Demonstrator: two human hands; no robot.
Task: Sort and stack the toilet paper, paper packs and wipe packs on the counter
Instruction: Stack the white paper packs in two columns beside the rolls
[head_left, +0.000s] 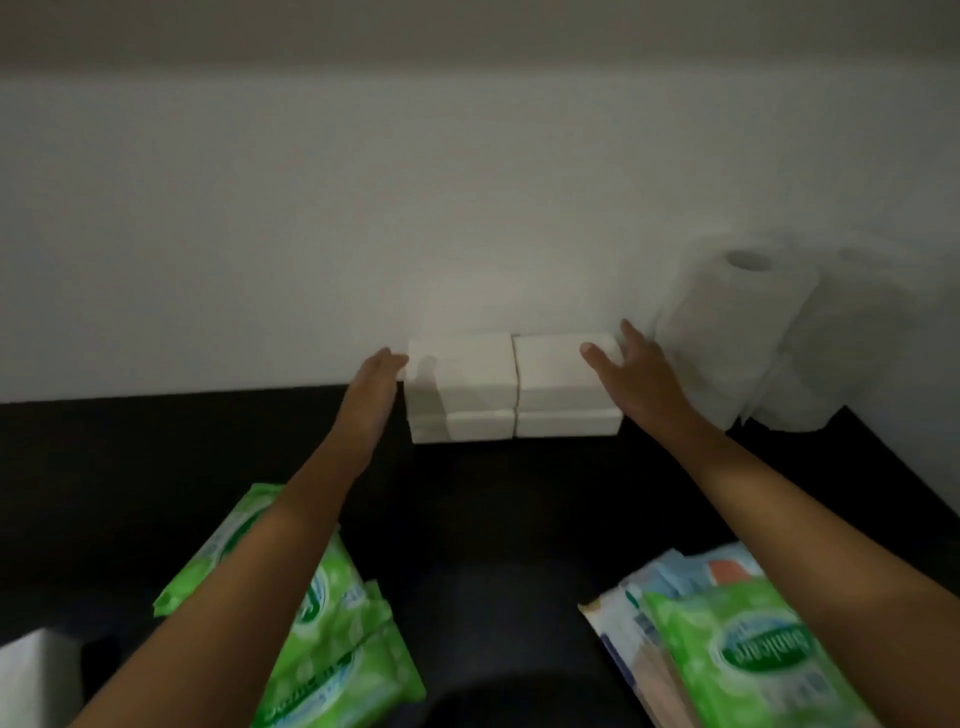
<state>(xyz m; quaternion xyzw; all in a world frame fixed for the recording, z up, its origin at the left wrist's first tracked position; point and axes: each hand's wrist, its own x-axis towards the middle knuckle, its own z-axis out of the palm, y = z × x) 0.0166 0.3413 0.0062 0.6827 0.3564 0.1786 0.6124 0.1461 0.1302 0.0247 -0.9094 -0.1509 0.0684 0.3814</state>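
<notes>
Glossy plastic wipe packs; matt white paper packs; dark matt counter

We record: plain white wall, unmarked, shaded grey along its top; black counter meeting the wall's base; dim room light, brightest at mid-wall.

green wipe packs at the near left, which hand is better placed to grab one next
Left, probably. The left hand rests flat against the white paper packs, and its forearm passes directly over those green wipe packs. The right hand would have to cross over.
</notes>
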